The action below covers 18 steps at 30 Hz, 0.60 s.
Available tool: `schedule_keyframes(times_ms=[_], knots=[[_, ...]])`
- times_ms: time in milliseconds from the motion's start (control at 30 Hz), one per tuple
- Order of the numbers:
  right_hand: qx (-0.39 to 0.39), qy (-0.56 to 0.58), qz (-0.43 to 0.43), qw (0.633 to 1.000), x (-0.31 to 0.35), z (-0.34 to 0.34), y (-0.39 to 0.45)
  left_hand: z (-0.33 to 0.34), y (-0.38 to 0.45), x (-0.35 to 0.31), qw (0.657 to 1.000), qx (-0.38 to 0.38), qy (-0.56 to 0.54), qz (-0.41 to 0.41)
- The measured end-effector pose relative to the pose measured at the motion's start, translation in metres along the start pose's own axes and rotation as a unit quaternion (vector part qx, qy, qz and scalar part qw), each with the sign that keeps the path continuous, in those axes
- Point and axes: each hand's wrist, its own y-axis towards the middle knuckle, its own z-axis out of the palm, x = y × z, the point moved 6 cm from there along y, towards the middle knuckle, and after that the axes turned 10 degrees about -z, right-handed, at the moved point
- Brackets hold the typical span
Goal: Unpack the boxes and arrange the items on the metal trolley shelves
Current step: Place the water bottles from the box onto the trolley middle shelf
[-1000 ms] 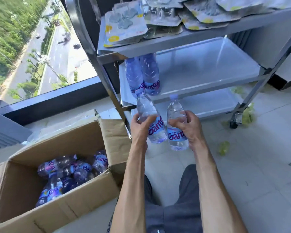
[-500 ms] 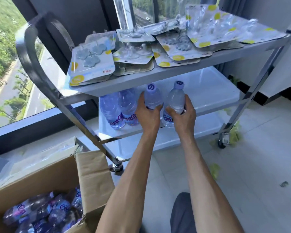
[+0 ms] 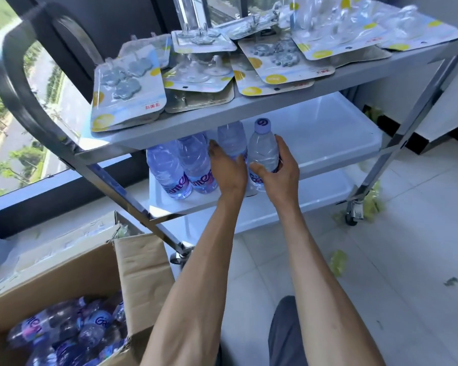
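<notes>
The left hand is wrapped around one water bottle whose top is already tucked under the edge of the upper shelf, and the right hand is closed around a second bottle, upright, its pale cap still showing just in front of that edge. The two bottles stand side by side and almost touch.

A second ago both bottles were held low, out in front of the trolley and above the floor; half a second ago they had risen to the front lip of the middle shelf. Now they have gone in over it and appear to be at or very near the shelf surface, though the hands hide their bases, so I cannot tell whether they have landed. This looks like the last part of the placing, with only the letting go left.

Just to the left of the left hand stand two bottles already shelved, so the row would grow to four. To the right of the right hand the shelf is bare. Above the hands, blister packs cover the top shelf. Down near the left elbow, the cardboard box still holds many bottles, so much unpacking remains.
</notes>
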Motion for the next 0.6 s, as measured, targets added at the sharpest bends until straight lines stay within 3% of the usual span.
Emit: schedule_keyframes(times_ms=[133, 233, 333, 433, 600], knots=[[0.009, -0.005, -0.014, 1.0, 0.006, 0.011, -0.004, -0.035, -0.035, 0.003, 0.999, -0.026, -0.035, 0.031], [0.043, 0.002, -0.015, 0.999, 0.007, 0.027, -0.002, -0.082, -0.051, 0.03, 0.983, -0.175, -0.054, -0.017], [0.067, 0.012, -0.003, 0.998, 0.007, 0.044, 0.001, -0.122, -0.049, 0.061, 0.939, -0.3, -0.125, -0.114], [0.072, 0.058, 0.03, 0.995, 0.005, 0.064, 0.0, -0.131, -0.028, 0.079, 0.934, -0.263, -0.152, -0.188], [0.085, 0.062, 0.085, 0.991, -0.008, 0.082, 0.002, -0.11, 0.004, 0.086, 0.952, -0.136, -0.212, -0.175]])
